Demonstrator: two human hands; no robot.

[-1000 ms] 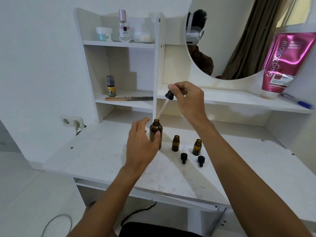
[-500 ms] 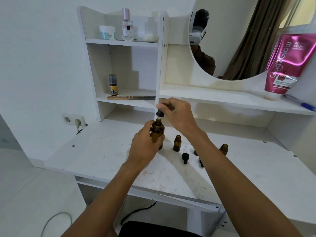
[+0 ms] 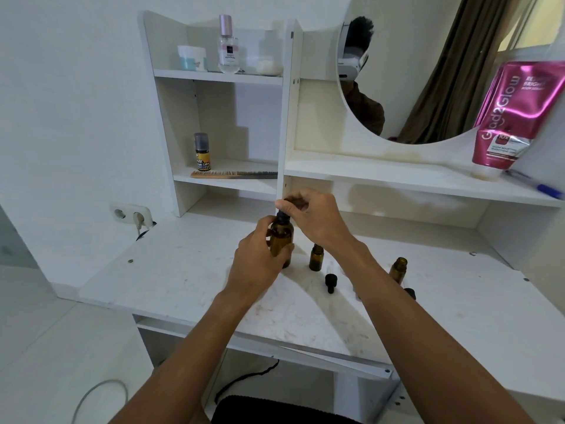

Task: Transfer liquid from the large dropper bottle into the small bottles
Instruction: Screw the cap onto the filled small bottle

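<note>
The large amber dropper bottle (image 3: 282,237) stands upright on the white desk (image 3: 189,283), with my left hand (image 3: 260,258) wrapped around its body. My right hand (image 3: 315,218) pinches the black dropper cap (image 3: 282,215), which sits down on the bottle's neck. Two small amber bottles stand uncapped to the right: one (image 3: 316,257) close by, the other (image 3: 398,270) partly behind my right forearm. Their black caps lie on the desk, one (image 3: 330,282) in front of the near bottle, the other (image 3: 410,292) mostly hidden by my arm.
A shelf unit rises at the back of the desk, with a comb (image 3: 234,174) and a small spray bottle (image 3: 202,152) on the lower shelf. A pink tube (image 3: 513,117) and a blue pen (image 3: 538,186) sit at the right. A wall socket (image 3: 131,214) is at the left.
My right hand has lowered the dropper from above into the large bottle until its cap meets the neck. My left hand has closed more firmly around the bottle.
</note>
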